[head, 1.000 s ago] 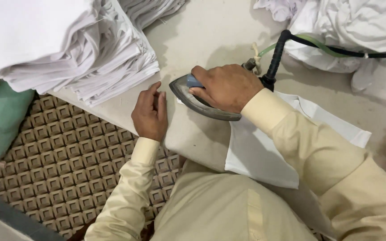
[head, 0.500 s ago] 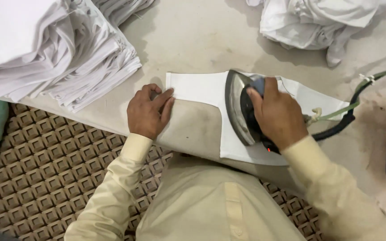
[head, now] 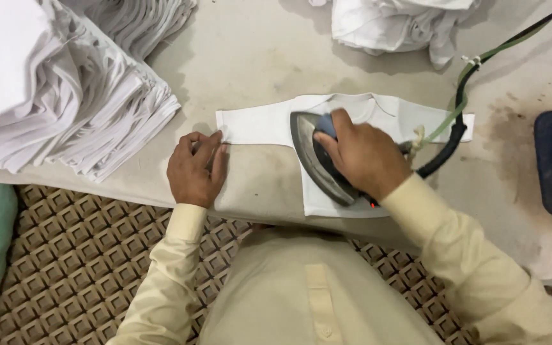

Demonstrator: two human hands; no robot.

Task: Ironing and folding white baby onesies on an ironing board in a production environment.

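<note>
Item logged: my right hand (head: 362, 156) had its fingers clamped around the electric iron (head: 317, 160) handle, pressing a small white garment (head: 257, 124) lying flat on the stained ironing table (head: 257, 51). My left hand (head: 196, 169), fingers together and flat, pinned the garment's left sleeve end. Stacked white garments (head: 97, 96) lay beside.

The right hand (head: 362, 156) is gripping an iron (head: 317, 163) lying on a white garment (head: 257, 124). The left hand (head: 194, 171) is pressing flat at the garment's sleeve end.
</note>
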